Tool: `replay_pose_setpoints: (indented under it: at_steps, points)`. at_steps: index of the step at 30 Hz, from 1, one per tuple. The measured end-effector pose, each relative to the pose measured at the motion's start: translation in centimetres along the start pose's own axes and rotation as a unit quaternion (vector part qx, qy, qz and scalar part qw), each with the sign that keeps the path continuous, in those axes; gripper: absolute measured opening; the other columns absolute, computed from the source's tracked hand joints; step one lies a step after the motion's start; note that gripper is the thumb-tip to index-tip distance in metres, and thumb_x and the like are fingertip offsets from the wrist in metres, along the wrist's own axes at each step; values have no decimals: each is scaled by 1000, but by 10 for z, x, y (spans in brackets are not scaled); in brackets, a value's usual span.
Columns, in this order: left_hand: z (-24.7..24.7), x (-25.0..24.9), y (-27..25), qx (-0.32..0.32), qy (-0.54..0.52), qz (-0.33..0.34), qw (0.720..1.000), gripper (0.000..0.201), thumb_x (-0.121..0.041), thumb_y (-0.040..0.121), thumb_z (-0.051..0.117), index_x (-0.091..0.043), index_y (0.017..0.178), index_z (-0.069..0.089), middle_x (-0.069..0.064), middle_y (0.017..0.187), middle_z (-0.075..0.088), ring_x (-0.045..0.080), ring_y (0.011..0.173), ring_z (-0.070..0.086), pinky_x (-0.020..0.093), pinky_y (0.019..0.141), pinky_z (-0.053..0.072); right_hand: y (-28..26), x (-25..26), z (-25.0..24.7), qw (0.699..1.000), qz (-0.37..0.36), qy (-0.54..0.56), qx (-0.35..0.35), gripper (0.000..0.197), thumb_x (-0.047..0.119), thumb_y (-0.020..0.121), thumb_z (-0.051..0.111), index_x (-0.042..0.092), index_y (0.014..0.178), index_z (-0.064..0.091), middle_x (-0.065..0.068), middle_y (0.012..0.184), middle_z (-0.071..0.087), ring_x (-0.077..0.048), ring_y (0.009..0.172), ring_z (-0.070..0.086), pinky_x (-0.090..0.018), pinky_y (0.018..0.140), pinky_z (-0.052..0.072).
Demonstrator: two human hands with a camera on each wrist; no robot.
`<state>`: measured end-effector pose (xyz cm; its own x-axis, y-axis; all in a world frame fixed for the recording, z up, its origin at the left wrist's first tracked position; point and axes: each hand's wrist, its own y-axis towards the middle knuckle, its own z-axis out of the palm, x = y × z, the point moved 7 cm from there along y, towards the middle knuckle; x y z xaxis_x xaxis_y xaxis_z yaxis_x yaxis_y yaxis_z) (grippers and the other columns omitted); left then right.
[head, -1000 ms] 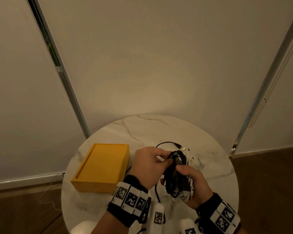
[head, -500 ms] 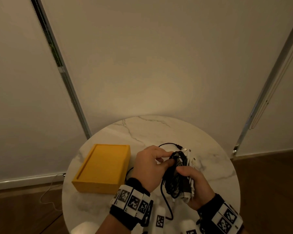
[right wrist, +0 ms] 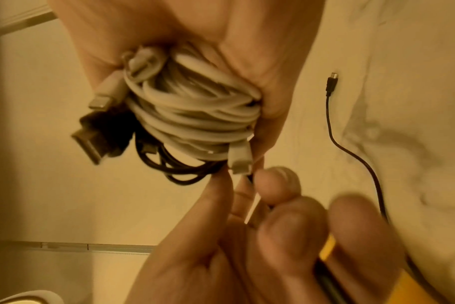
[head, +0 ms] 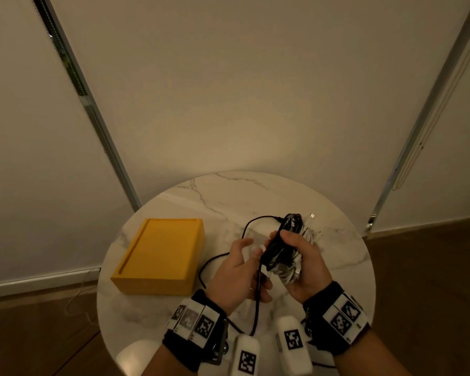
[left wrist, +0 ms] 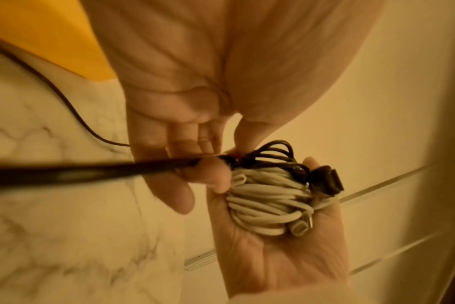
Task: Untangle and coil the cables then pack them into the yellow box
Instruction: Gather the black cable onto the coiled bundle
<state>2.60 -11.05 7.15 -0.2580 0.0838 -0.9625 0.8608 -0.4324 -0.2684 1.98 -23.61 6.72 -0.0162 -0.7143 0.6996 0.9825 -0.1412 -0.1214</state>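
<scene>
My right hand (head: 300, 253) grips a coiled bundle of cables (head: 284, 249), black loops over white loops (right wrist: 195, 115), with a black USB plug (right wrist: 91, 139) sticking out. My left hand (head: 248, 257) sits just left of the bundle, palm turned up. Its fingers (left wrist: 208, 170) pinch the black cable (left wrist: 91, 172) where it leaves the coil. The loose length of that black cable (head: 246, 229) arcs over the marble table, and its small plug (right wrist: 331, 79) lies flat. The yellow box (head: 160, 256) stands on the left of the table, apart from both hands.
The round marble table (head: 255, 196) stands against pale blinds, with wooden floor on both sides. A thin white cord (head: 79, 294) lies on the floor at the left. White camera housings (head: 292, 343) hang below both wrists.
My left hand has come off the top of the bundle, dropped lower left and turned palm up along the black cable. The right hand has tilted the bundle further from me.
</scene>
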Motion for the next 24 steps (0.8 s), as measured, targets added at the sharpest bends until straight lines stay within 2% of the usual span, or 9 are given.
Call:
replay_pose_setpoints:
  at_steps: [2, 4, 5, 7, 9, 11, 15, 20, 24]
  points:
    - [-1, 3, 1, 2, 53, 1, 999, 24, -37, 104, 48, -22, 122, 50, 14, 74, 64, 22, 59, 59, 47, 70, 59, 2, 5, -6, 999, -31, 1, -33, 101, 33, 43, 100, -11, 121, 53, -21, 91, 60, -30, 73, 65, -38, 59, 57]
    - [-1, 8, 3, 0, 122, 1, 993, 20, -35, 103, 49, -19, 113, 57, 7, 71, 62, 15, 55, 55, 39, 64, 56, 3, 11, -11, 996, -65, -15, -58, 104, 22, 50, 98, -5, 135, 45, -20, 86, 62, -29, 72, 66, -40, 62, 58]
    - [-1, 11, 5, -2, 170, 0, 985, 19, -35, 101, 52, -19, 108, 60, 4, 70, 62, 13, 56, 55, 36, 62, 54, 3, 15, -12, 994, -83, -31, -64, 94, 12, 56, 94, 3, 136, 45, -17, 83, 63, -29, 70, 66, -41, 63, 58]
    - [-4, 13, 7, -2, 302, 15, 953, 19, -38, 99, 55, -21, 99, 62, -2, 73, 63, 10, 63, 58, 28, 61, 49, 3, 24, -14, 986, -118, -84, -82, 77, 1, 60, 86, 19, 124, 48, -14, 84, 62, -27, 72, 64, -39, 63, 58]
    - [-6, 10, 7, -4, 406, 43, 913, 19, -39, 98, 55, -23, 93, 63, -8, 75, 60, 9, 69, 57, 23, 59, 41, 1, 35, -16, 973, -150, -153, -87, 73, 4, 58, 83, 16, 121, 48, -12, 88, 60, -23, 73, 64, -34, 60, 57]
    - [-8, 0, 3, -16, 467, 78, 881, 20, -39, 98, 56, -22, 93, 67, -10, 75, 58, 10, 72, 56, 23, 61, 40, 1, 40, -18, 964, -159, -199, -80, 74, 8, 55, 83, 11, 120, 48, -8, 89, 60, -15, 68, 66, -30, 58, 57]
    - [-5, -27, -3, -19, 533, 155, 831, 24, -42, 98, 56, -26, 104, 73, -7, 92, 66, 9, 83, 56, 24, 71, 42, 5, 38, -25, 957, -133, -254, -53, 65, 8, 56, 84, 19, 110, 50, -5, 94, 58, -11, 76, 63, -33, 70, 58]
    - [5, -49, -11, 7, 560, 211, 801, 25, -40, 98, 55, -26, 107, 74, -17, 76, 40, 5, 78, 41, 20, 68, 28, 11, 29, -21, 955, -86, -285, 16, 67, 6, 57, 85, 11, 115, 51, 1, 79, 61, -16, 71, 61, -32, 66, 56]
    - [16, -56, -17, 61, 562, 234, 791, 23, -39, 96, 59, -25, 100, 76, -13, 76, 42, 9, 78, 44, 24, 69, 31, 9, 20, -18, 962, -54, -263, 44, 69, 7, 58, 85, 7, 119, 52, -5, 82, 66, -22, 75, 66, -33, 68, 55]
